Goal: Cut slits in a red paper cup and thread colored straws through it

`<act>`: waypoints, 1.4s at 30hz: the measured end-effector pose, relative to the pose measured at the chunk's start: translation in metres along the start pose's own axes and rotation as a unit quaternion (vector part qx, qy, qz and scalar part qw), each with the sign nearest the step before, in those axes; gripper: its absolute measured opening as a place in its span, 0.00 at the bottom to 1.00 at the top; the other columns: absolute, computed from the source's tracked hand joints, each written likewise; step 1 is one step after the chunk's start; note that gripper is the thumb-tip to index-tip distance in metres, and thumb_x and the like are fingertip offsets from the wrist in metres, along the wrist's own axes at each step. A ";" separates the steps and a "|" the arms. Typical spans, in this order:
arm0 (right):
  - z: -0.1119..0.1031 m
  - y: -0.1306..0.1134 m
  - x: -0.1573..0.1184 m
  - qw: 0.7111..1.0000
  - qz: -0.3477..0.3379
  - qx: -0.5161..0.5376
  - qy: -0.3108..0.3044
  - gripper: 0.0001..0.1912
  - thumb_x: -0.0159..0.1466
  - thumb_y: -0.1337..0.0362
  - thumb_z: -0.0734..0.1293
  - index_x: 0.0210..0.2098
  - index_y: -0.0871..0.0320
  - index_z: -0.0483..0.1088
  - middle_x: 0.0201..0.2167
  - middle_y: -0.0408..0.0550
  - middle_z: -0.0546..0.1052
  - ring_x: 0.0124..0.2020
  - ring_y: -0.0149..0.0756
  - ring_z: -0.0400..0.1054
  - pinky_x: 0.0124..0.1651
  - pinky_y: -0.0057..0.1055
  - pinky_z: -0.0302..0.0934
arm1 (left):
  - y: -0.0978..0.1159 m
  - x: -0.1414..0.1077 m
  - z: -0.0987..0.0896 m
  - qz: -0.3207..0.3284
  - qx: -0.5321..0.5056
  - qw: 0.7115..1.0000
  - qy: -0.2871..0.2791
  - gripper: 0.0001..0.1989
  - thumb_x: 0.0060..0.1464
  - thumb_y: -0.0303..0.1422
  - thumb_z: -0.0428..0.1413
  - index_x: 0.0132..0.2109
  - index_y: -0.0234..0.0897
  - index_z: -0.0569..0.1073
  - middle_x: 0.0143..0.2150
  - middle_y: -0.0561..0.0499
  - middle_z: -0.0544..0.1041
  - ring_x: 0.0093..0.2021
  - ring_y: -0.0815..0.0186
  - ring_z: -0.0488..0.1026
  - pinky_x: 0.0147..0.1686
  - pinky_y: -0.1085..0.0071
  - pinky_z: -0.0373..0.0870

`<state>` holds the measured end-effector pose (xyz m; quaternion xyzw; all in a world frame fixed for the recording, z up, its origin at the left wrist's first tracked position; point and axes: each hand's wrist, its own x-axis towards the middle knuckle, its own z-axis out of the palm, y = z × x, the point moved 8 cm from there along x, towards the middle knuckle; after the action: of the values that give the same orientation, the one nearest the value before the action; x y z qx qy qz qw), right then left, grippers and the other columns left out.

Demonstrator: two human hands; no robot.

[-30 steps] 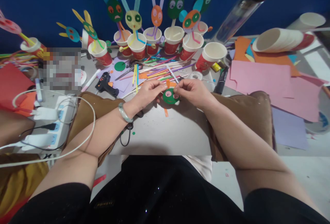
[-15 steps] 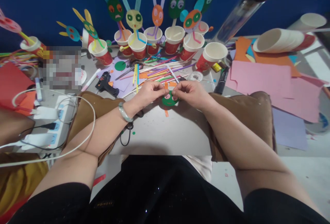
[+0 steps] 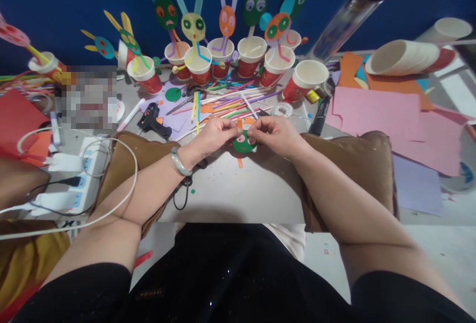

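Both my hands meet over a green paper face (image 3: 244, 146) with pink eyes, in the middle of the table. My left hand (image 3: 222, 133) has its thumb and finger pinched at the face's upper left edge, beside an orange paper strip (image 3: 240, 123) that sticks up there. The fingers of my right hand (image 3: 273, 132) are pinched at its upper right edge. They cover part of the face and its right eye. A second orange paper piece (image 3: 240, 163) lies just below the face.
Behind my hands lie scissors (image 3: 184, 102), several coloured sticks (image 3: 230, 107) and a black glue gun (image 3: 154, 120). Paper cups (image 3: 198, 67) with paper animal heads line the back. Brown cushions (image 3: 353, 174) flank my forearms. A power strip (image 3: 87, 174) with cables is left; pink paper (image 3: 379, 112) lies right.
Almost nothing differs. The green paper face has shifted very slightly between my fingers; both hands stay pinched at its upper edge.
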<state>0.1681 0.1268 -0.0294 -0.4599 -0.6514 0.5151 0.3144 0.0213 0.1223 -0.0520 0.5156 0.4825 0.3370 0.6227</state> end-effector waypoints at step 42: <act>0.047 -0.005 -0.015 0.884 -0.103 -0.431 -0.151 0.06 0.64 0.65 0.69 0.39 0.58 0.80 0.39 0.53 0.83 0.46 0.47 0.75 0.53 0.43 0.56 | 0.024 0.000 -0.022 0.039 -0.064 0.989 0.127 0.16 0.54 0.17 0.53 0.23 0.36 0.62 0.21 0.59 0.60 0.22 0.76 0.56 0.23 0.76 0.53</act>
<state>0.1307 0.0944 -0.0367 -0.3968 -0.8926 0.2113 0.0342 0.0028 0.1352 -0.0294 0.4461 0.5142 0.4542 0.5747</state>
